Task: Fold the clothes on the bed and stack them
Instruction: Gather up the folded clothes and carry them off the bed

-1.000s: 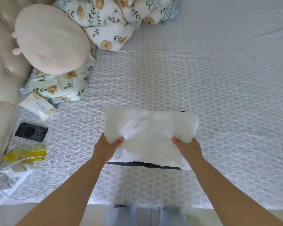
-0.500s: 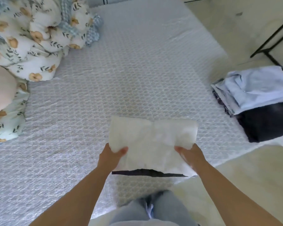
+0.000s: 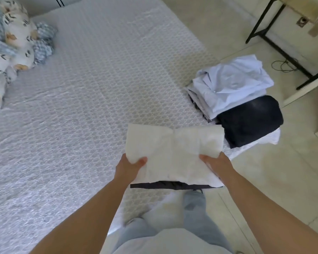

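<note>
Both hands are holding a folded white garment above the bed's near corner.

The bed is filling the left side, a floral duvet bunching at its far left. A stack of folded clothes is lying on its right edge. The garment is hanging just left of that stack, the left hand and right hand each gripping a near corner, thumbs on top.
</note>
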